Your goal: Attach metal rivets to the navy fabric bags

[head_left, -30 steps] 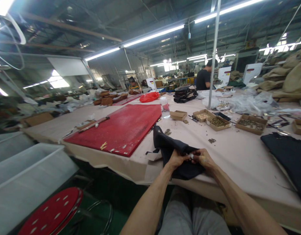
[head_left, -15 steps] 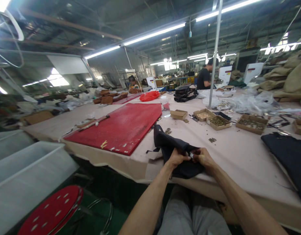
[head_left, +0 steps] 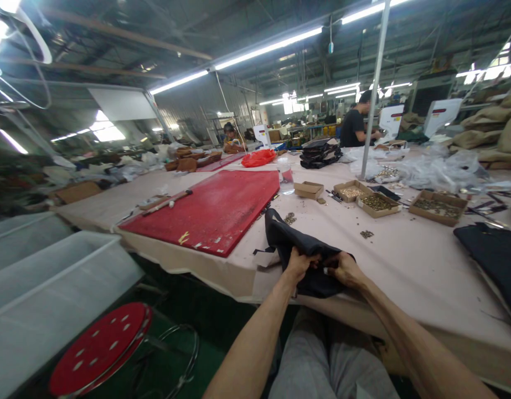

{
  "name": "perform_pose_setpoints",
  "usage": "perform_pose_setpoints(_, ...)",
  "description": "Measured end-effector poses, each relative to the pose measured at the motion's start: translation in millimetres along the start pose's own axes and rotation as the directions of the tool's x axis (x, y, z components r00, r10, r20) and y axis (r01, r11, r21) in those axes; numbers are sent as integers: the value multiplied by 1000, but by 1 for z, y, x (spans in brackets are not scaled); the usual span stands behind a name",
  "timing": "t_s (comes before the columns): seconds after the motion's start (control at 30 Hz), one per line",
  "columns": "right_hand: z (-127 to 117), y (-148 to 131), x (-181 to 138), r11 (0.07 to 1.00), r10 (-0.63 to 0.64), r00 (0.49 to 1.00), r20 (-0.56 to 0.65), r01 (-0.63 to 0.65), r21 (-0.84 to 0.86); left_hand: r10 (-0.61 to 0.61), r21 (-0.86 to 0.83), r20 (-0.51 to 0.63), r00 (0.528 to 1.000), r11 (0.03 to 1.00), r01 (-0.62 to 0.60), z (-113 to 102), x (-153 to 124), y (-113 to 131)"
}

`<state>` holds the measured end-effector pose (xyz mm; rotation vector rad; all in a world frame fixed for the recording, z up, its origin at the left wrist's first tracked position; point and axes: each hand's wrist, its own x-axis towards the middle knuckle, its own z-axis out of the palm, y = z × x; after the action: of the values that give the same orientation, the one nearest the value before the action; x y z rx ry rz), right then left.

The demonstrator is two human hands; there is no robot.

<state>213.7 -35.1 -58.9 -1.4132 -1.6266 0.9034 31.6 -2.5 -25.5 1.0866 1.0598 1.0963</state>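
Observation:
A dark navy fabric piece [head_left: 289,238] lies crumpled at the near edge of the pink-covered table [head_left: 404,266]. My left hand [head_left: 299,264] grips the fabric's top fold with fingers curled. My right hand [head_left: 344,269] pinches the same fold just to the right, fingers closed. The two hands almost touch each other over the cloth. What sits between the fingertips is hidden.
A red cutting board [head_left: 213,210] lies to the left. Cardboard trays of small metal parts [head_left: 377,202] stand beyond the fabric. More dark cloth [head_left: 494,255] rests at right. A red stool [head_left: 99,349] and a grey bin [head_left: 51,293] sit at lower left. A person [head_left: 355,126] works far off.
The view has shifted slightly. A small white item seen between my fingertips earlier is no longer visible; both hands stay closed on the fabric in the same spot.

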Motion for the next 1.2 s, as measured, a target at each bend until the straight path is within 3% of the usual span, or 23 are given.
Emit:
perform_pose_setpoints(0.13,-1,-6,-2,999,-31,1000,5,31,38,8,-23,-10,1000,1000,-8,1,-1,2)
perform_pose_setpoints(0.23,-8,-10,-5,980,-10,997,76,-5,197,19,-51,-27,999,998,-21,-2,1,2)
perform_pose_setpoints(0.37,-15,-15,-9,940,-56,991,125,11,340,3,-80,91,996,997,4,-10,2,3)
perform_pose_setpoints(0.6,-13,-11,-8,941,-123,983,138,71,330,-65,-123,197,978,988,90,-22,0,16)
perform_pose_setpoints(0.77,-7,-2,-7,977,-83,996,32,75,200,-87,-101,240,967,988,114,-27,2,18)
perform_pose_setpoints(0.97,-1,-8,-8,988,-132,991,12,131,81,-128,-39,281,951,989,145,-22,5,14)
perform_pose_setpoints(1.2,-6,-13,-9,975,-130,990,55,118,190,-137,-20,267,954,989,147,-16,2,14)
